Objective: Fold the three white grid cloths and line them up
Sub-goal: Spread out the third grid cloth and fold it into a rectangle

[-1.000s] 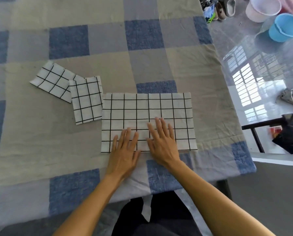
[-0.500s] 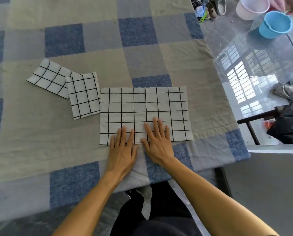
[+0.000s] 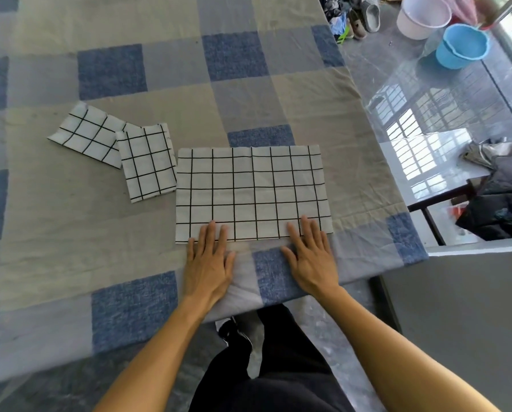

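Note:
A large white grid cloth [image 3: 251, 188] lies flat as a wide rectangle on the checked table. My left hand [image 3: 208, 263] rests flat with its fingertips on the cloth's near edge towards the left corner. My right hand [image 3: 309, 257] lies flat with its fingertips on the near edge towards the right corner. Both hands have fingers spread and hold nothing. To the left lie two smaller folded grid cloths: one [image 3: 147, 162] touches the large cloth's left side, and the other [image 3: 86, 133] is tilted, its corner tucked under the first.
The blue, grey and beige checked tablecloth [image 3: 124, 69] covers the table; its right edge runs diagonally past the large cloth. Beyond it are a glossy floor, a blue bucket [image 3: 461, 46], a white bucket [image 3: 421, 14], shoes [image 3: 365, 16] and dark clothes [image 3: 504, 197].
My hands have slid apart along the near edge of the large cloth, from side by side at its middle towards the two near corners. The cloths have stayed put.

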Demonstrator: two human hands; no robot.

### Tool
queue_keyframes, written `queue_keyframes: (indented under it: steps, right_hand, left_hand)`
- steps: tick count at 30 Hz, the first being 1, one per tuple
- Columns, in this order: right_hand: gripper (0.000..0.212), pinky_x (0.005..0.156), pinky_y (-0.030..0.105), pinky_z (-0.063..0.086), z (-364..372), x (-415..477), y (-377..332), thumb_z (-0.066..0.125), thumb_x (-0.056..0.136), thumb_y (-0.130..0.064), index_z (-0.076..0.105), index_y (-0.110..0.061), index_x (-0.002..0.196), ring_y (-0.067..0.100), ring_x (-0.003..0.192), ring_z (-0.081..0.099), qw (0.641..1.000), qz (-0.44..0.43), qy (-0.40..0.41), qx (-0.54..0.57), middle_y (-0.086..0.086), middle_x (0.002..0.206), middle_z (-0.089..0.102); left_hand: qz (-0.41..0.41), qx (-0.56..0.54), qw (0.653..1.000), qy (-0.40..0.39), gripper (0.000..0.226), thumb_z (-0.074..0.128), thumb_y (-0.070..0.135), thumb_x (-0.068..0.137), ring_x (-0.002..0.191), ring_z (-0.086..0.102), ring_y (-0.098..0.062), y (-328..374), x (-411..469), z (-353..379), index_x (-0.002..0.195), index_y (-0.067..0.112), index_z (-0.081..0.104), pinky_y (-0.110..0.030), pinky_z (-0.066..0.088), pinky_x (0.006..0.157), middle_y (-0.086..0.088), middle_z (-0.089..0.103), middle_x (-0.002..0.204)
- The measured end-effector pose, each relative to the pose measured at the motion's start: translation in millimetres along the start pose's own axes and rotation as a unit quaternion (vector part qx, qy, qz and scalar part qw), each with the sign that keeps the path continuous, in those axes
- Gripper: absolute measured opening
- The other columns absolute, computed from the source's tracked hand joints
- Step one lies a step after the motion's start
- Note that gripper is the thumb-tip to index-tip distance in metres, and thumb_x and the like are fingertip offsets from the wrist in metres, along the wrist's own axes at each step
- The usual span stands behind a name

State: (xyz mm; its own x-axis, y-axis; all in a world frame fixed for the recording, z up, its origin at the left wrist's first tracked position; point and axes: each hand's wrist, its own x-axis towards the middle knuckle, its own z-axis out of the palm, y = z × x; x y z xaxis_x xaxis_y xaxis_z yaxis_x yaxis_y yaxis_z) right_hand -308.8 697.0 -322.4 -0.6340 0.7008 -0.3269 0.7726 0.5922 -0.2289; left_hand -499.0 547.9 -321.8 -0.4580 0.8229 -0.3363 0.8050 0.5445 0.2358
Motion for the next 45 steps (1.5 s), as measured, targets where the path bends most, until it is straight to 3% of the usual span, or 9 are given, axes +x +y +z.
queue_keyframes:
  steps: [7,12,14,17,23,34,37,40,45]
  right_hand:
    - [0.071,0.116,0.041,-0.014,-6.5,-8.2,-1.3,0.0,0.089,-0.064,0.001,-0.031,0.151,0.023,0.144,-0.017,0.999,0.047,0.005,-0.009,0.007,0.158,-0.009]
    - [0.071,0.118,0.043,-0.006,-1.5,-11.6,-78.0,-0.006,0.091,-0.062,0.007,-0.024,0.15,0.024,0.144,-0.01,0.991,-0.128,-0.005,0.037,0.002,0.155,-0.006]
    - [0.076,0.118,0.041,-0.01,5.6,-9.0,-109.9,-0.009,0.087,-0.062,0.005,-0.024,0.151,0.02,0.143,-0.017,0.988,-0.142,-0.029,0.056,0.0,0.154,-0.011]
    - [0.083,0.115,0.038,-0.016,12.8,-4.3,-123.0,-0.012,0.082,-0.065,0.007,-0.025,0.152,0.014,0.142,-0.019,0.992,-0.107,-0.044,0.058,-0.002,0.157,-0.008]
    - [0.08,0.115,0.044,-0.012,9.3,-13.8,-60.7,-0.014,0.082,-0.069,0.008,-0.035,0.151,0.018,0.147,-0.008,0.999,-0.026,-0.017,0.019,-0.002,0.16,0.0]
    - [0.074,0.115,0.047,-0.014,-7.5,-29.5,-7.5,-0.005,0.086,-0.064,0.01,-0.033,0.152,0.024,0.145,-0.015,0.995,0.101,0.005,-0.007,0.004,0.16,-0.001]
    - [0.062,0.116,0.047,-0.01,-4.1,-27.9,-35.6,0.015,0.095,-0.056,0.031,-0.027,0.147,0.029,0.146,-0.001,0.997,0.048,0.065,-0.015,0.011,0.158,0.016]
    - [0.055,0.116,0.042,-0.007,4.9,-19.5,-76.4,0.025,0.097,-0.048,0.033,-0.025,0.147,0.029,0.146,0.008,0.996,-0.07,0.054,0.007,0.011,0.157,0.02]
    - [0.074,0.116,0.038,-0.005,17.2,-6.2,-101.5,-0.001,0.091,-0.063,0.027,-0.027,0.149,0.025,0.147,0.008,0.996,-0.081,0.006,0.047,0.006,0.159,0.016]
  left_hand:
    - [-0.007,-0.002,0.999,-0.035,0.063,0.013,0.052,0.098,0.142,-0.022,-0.021,-6.3,2.2,-14.3,0.144,0.022,-0.018,-0.041,-0.011,0.116,-0.007,-0.024,0.152]
    - [-0.003,0.014,0.999,-0.034,0.065,0.017,0.05,0.099,0.14,-0.023,-0.023,-5.7,1.4,-13.7,0.143,0.021,-0.02,-0.045,-0.008,0.117,-0.008,-0.024,0.153]
    - [0.0,0.037,0.998,-0.048,0.071,0.024,0.048,0.099,0.14,-0.026,-0.024,-6.4,1.2,-12.9,0.141,0.02,-0.026,-0.045,-0.009,0.116,-0.008,-0.027,0.152]
    - [0.008,0.036,0.998,-0.043,0.067,0.021,0.046,0.1,0.138,-0.028,-0.02,-10.3,1.5,-12.5,0.14,0.022,-0.026,-0.044,-0.012,0.116,-0.005,-0.027,0.153]
    - [0.004,0.018,0.999,-0.03,0.06,0.018,0.047,0.099,0.143,-0.019,-0.019,-14.5,-1.2,-14.9,0.15,0.025,-0.008,-0.053,-0.006,0.113,-0.001,-0.017,0.156]
    - [0.002,0.029,0.999,-0.019,0.062,0.008,0.054,0.097,0.142,-0.021,-0.022,-21.0,-6.6,-16.4,0.149,0.026,-0.012,-0.047,-0.014,0.113,-0.005,-0.019,0.154]
    - [0.04,0.028,0.999,0.012,0.067,-0.002,0.058,0.091,0.143,-0.017,-0.025,-20.3,-11.0,-12.8,0.15,0.025,-0.005,-0.038,-0.015,0.115,-0.006,-0.014,0.155]
    - [0.058,0.01,0.998,0.028,0.063,0.006,0.055,0.094,0.145,-0.006,-0.027,-13.6,-13.2,-3.8,0.15,0.026,0.007,-0.034,-0.01,0.116,-0.005,-0.003,0.156]
    - [0.013,0.007,1.0,0.026,0.06,0.009,0.053,0.095,0.144,0.002,-0.03,-23.0,-16.8,3.9,0.15,0.03,0.015,-0.044,0.005,0.117,-0.01,0.008,0.156]
